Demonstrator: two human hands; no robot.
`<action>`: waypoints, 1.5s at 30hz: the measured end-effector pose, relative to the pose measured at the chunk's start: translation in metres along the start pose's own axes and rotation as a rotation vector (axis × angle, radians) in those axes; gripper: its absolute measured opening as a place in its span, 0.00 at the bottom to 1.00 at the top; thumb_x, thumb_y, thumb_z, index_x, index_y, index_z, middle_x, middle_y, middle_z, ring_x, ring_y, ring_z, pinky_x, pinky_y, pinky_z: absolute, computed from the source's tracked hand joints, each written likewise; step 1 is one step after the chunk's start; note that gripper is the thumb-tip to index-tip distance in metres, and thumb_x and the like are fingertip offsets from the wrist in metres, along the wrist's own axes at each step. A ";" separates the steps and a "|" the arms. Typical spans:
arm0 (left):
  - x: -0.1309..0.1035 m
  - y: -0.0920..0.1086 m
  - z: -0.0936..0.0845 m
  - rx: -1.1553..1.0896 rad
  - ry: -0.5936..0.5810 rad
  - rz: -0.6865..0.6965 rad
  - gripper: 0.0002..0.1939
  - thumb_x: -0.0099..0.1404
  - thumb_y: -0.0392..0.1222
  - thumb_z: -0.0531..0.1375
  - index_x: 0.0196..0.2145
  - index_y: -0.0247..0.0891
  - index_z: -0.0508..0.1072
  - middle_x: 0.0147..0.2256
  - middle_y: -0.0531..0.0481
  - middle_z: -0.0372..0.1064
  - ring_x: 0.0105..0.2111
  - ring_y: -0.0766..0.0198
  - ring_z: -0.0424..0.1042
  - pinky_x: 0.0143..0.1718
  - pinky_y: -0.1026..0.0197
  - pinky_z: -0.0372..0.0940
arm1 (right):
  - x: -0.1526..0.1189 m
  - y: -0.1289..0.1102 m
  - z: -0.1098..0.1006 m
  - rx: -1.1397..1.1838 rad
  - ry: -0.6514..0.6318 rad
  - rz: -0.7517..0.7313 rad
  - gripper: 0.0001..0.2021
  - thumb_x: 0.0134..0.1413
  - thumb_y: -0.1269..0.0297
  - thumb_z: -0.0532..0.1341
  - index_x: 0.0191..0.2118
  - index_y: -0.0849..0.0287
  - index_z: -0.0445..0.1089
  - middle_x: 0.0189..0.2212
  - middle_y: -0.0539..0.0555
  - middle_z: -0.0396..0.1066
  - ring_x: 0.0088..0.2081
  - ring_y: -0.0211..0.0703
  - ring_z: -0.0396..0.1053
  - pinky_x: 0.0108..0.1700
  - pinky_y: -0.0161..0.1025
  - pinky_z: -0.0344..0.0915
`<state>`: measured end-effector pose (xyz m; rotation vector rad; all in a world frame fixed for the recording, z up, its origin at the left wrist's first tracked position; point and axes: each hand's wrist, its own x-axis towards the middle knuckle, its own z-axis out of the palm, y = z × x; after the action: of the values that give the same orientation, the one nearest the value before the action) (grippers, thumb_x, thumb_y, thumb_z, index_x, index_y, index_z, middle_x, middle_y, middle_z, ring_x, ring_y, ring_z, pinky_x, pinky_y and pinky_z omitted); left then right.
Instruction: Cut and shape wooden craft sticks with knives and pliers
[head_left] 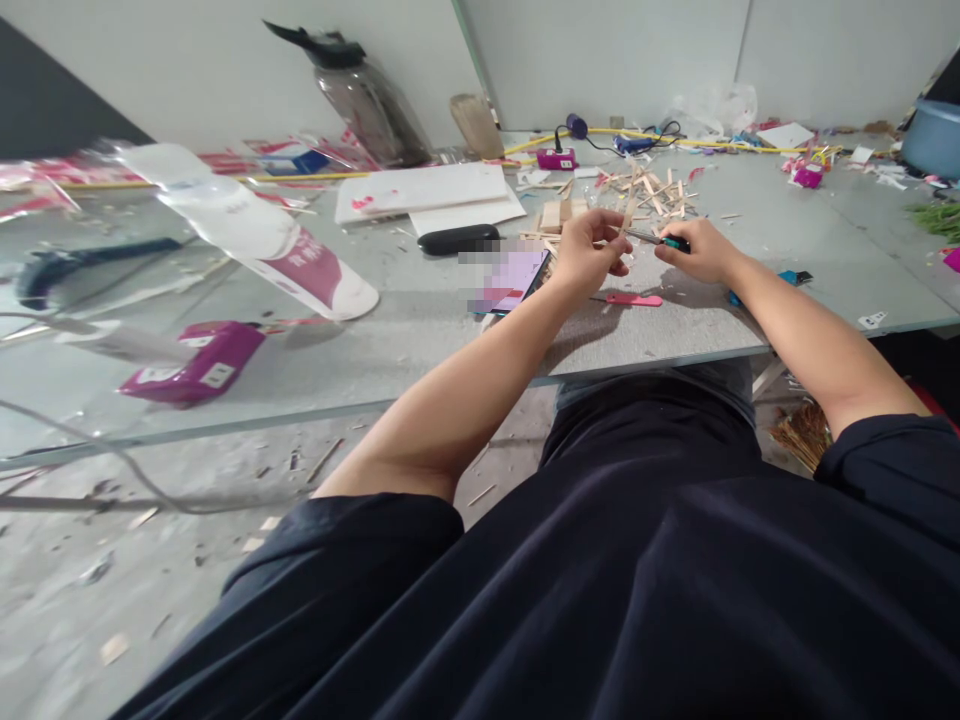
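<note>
While our left hand [589, 250] pinches a wooden stick [629, 207], we should steady the tool [676, 243] our right hand [697, 251] grips.

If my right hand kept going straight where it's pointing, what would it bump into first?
Most likely your left hand: the green-and-black tool in your right hand points toward it, though this single view leaves depth unclear.

Right fingers [675, 259] partly hide tool handle [681, 243]; right edge cuts blue bucket [934, 140].
</note>
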<state>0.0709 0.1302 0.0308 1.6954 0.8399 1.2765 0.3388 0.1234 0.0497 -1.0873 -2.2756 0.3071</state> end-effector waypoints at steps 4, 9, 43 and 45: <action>-0.002 0.002 0.001 0.060 0.015 0.025 0.13 0.69 0.28 0.67 0.49 0.39 0.81 0.33 0.53 0.79 0.23 0.69 0.76 0.29 0.63 0.77 | -0.001 0.001 0.000 -0.017 -0.010 -0.003 0.34 0.70 0.22 0.61 0.38 0.54 0.73 0.29 0.51 0.69 0.34 0.46 0.62 0.42 0.47 0.55; -0.003 0.002 0.002 0.079 0.024 0.011 0.14 0.69 0.27 0.66 0.49 0.39 0.80 0.33 0.54 0.78 0.23 0.69 0.76 0.29 0.63 0.77 | -0.001 0.002 0.000 -0.016 -0.008 -0.017 0.34 0.71 0.23 0.61 0.37 0.54 0.73 0.29 0.51 0.69 0.34 0.46 0.62 0.41 0.47 0.54; -0.001 0.012 -0.005 0.036 -0.067 -0.026 0.16 0.64 0.28 0.68 0.47 0.44 0.76 0.31 0.55 0.76 0.26 0.67 0.78 0.31 0.62 0.78 | 0.000 -0.013 -0.005 -0.031 -0.040 -0.057 0.41 0.68 0.13 0.53 0.30 0.51 0.61 0.24 0.48 0.58 0.32 0.44 0.57 0.39 0.47 0.51; -0.002 0.015 -0.006 0.028 -0.092 -0.024 0.16 0.64 0.28 0.67 0.47 0.44 0.76 0.31 0.55 0.76 0.27 0.67 0.78 0.32 0.62 0.79 | 0.000 -0.014 -0.005 -0.019 -0.050 -0.065 0.41 0.68 0.13 0.53 0.30 0.51 0.62 0.25 0.47 0.58 0.32 0.44 0.57 0.40 0.47 0.52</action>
<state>0.0644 0.1231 0.0446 1.7478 0.8244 1.1662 0.3334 0.1143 0.0598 -1.0237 -2.3573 0.2905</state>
